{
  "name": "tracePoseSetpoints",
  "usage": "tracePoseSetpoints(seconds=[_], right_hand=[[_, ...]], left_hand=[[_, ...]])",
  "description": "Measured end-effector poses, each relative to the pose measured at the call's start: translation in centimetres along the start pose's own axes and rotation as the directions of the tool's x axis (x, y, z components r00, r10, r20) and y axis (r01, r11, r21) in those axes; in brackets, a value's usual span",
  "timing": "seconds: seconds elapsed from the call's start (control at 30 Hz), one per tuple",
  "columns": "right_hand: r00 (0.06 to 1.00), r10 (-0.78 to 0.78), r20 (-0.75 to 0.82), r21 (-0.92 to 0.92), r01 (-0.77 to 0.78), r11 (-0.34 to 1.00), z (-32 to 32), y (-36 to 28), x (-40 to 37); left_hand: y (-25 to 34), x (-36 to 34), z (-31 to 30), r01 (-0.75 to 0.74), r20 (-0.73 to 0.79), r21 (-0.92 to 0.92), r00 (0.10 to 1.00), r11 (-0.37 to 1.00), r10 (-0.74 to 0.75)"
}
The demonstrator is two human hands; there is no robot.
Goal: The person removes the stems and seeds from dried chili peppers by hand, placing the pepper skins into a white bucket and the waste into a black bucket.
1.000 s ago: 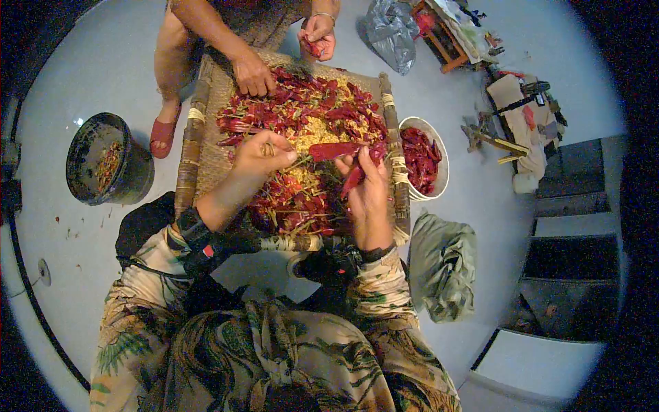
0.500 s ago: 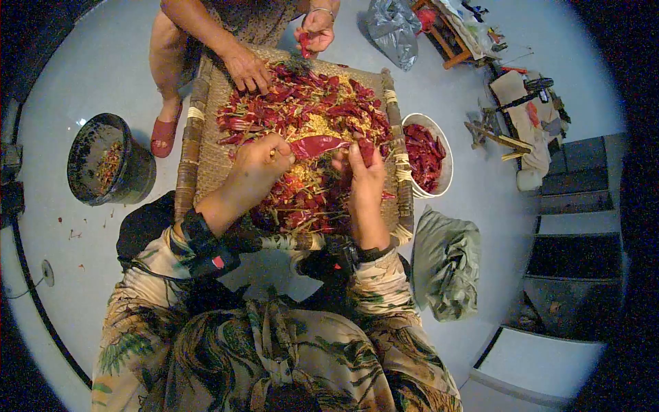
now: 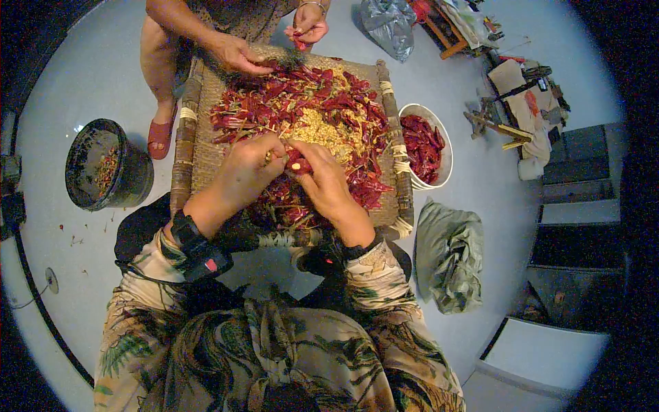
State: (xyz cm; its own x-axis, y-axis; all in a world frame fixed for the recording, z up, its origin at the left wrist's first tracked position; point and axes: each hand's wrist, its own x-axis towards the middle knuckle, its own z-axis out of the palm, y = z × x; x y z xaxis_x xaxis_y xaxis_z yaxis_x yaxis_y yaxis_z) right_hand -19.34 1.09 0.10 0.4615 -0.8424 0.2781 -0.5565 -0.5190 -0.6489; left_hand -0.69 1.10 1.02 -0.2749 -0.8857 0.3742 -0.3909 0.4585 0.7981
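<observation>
Over the near half of a woven tray (image 3: 199, 130), my two hands meet at a red chilli pepper (image 3: 296, 163) with a pale spot at its end. My right hand (image 3: 322, 180) is closed round the pepper. Beside it, my left hand (image 3: 252, 165) has its fingers pinched together at the pepper's left side; what lies between them is too small to make out. Dried red chillies (image 3: 274, 99), stems and yellow seeds (image 3: 322, 130) cover the tray beneath and beyond both hands.
Across the tray, another person's hand (image 3: 240, 55) is over the chillies and their other hand (image 3: 309, 26) holds a red piece. A black bucket (image 3: 137, 172) stands left, a white bucket (image 3: 446, 154) of chillies right, with a green sack (image 3: 449, 257) nearer me.
My right hand has moved left to meet my left hand, and the stretched pepper is now mostly hidden by fingers. The other person's left-side hand has lifted off the chillies.
</observation>
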Motion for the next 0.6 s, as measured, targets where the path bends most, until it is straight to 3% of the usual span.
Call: tracePoseSetpoints(seconds=[0.13,0.17,0.27,0.33,0.43,0.57,0.6], right_hand=[[0.997,0.078,-0.013,0.029,-0.077,0.997,0.5,0.5,-0.6],[0.992,0.121,-0.039,0.118,-0.116,0.986,0.8,0.7,-0.8],[0.958,0.28,-0.064,0.404,-0.232,0.885,1.2,0.8,-0.8],[0.914,0.407,-0.015,0.603,-0.316,0.733,0.8,0.1,-0.5],[0.892,0.451,0.032,0.668,-0.355,0.654,0.1,-1.0,-0.4],[0.928,0.367,0.07,0.666,-0.317,0.675,0.7,-0.1,-0.7],[0.93,0.359,0.079,0.67,-0.316,0.672,0.7,-0.2,-0.7]], left_hand=[[-0.8,0.0,0.3,0.04,-0.022,-0.152,0.999,0.988,-0.044],[-0.9,0.0,0.4,0.055,-0.045,-0.215,0.997,0.975,-0.066],[0.1,0.8,-0.8,0.268,0.041,-0.71,0.939,0.651,-0.343],[0.9,0.7,-1.4,0.298,0.105,-0.694,0.942,0.655,-0.318],[0.5,0.6,-0.8,0.284,0.12,-0.619,0.956,0.732,-0.269],[0.3,0.4,0.4,0.235,0.107,-0.592,0.971,0.771,-0.214],[0.2,0.4,0.3,0.179,0.071,-0.499,0.984,0.848,-0.165]])
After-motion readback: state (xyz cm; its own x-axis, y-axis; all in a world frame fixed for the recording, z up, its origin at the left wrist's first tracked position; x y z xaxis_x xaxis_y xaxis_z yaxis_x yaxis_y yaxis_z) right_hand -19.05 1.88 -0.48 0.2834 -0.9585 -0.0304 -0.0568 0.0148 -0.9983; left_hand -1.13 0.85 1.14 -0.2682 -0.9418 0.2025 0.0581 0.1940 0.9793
